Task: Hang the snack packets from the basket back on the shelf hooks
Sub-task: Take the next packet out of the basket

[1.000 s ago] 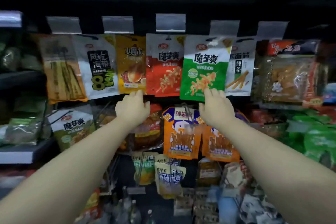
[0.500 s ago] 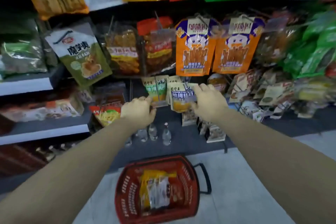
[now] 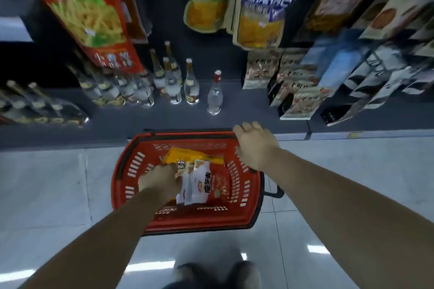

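Note:
A red plastic basket [image 3: 128, 171] stands on the floor tiles in front of the shelf. Inside lie an orange packet [image 3: 185, 156], white snack packets [image 3: 197, 185] and a red packet [image 3: 220, 183]. My left hand [image 3: 159, 180] is down in the basket, its fingers curled around the left edge of the white packets, which stand tilted up. My right hand [image 3: 256, 148] hovers over the basket's far right rim, fingers spread, holding nothing. The shelf hooks themselves are out of view above.
Clear glass bottles [image 3: 215, 96] stand on the bottom shelf just beyond the basket. A red fries packet [image 3: 89, 19] and yellow-and-blue packets [image 3: 260, 7] hang overhead. Boxed goods [image 3: 298, 91] fill the right. The basket's black handle [image 3: 273, 191] sticks out right.
The view has dropped from the hanging packets to the basket on the floor. Both hands came down from the shelf; the left hand went into the basket onto the white packets.

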Tool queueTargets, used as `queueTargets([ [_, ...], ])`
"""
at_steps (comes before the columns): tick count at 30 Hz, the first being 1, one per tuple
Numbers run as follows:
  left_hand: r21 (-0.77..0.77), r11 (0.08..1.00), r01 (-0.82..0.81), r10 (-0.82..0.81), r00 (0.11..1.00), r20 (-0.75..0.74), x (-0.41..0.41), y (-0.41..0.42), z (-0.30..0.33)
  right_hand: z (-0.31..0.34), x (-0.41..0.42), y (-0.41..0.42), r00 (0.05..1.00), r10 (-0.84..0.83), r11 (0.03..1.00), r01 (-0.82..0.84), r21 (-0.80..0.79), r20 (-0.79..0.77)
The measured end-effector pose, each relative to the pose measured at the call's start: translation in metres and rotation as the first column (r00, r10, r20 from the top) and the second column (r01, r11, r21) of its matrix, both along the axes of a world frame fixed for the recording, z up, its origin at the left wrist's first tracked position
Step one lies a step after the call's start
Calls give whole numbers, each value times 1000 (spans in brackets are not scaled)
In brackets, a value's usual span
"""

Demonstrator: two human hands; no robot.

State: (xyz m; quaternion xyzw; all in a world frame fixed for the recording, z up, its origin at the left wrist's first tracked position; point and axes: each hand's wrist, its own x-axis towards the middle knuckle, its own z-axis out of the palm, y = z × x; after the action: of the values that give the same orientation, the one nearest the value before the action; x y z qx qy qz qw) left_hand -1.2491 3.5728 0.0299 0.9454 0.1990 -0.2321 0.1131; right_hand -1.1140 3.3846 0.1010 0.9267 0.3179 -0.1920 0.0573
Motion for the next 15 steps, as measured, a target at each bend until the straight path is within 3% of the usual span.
queueTargets([
  [3, 10, 1000, 16, -15, 999, -52, -8, -4, -84, -89, 2, 11, 995, 95, 995, -95, -15, -10],
  [8, 35, 997, 72, -73, 997, 26, 6, 3, -192, -219, 11, 30, 989, 142, 990, -141, 28, -32],
  [10, -68, 997, 36, -36, 999, 4, 12, 2, -226, -266, 12, 39, 985, 158, 987, -155, 50, -68],
  [12, -264, 962, -71, 55, 996, -70, 19, 0, -252, -305, 14, 49, 976, 180, 983, -175, 50, -121],
  [15, -369, 923, -104, 47, 986, -161, 21, -7, -277, -346, 17, 64, 954, 197, 980, -191, 48, -224],
])
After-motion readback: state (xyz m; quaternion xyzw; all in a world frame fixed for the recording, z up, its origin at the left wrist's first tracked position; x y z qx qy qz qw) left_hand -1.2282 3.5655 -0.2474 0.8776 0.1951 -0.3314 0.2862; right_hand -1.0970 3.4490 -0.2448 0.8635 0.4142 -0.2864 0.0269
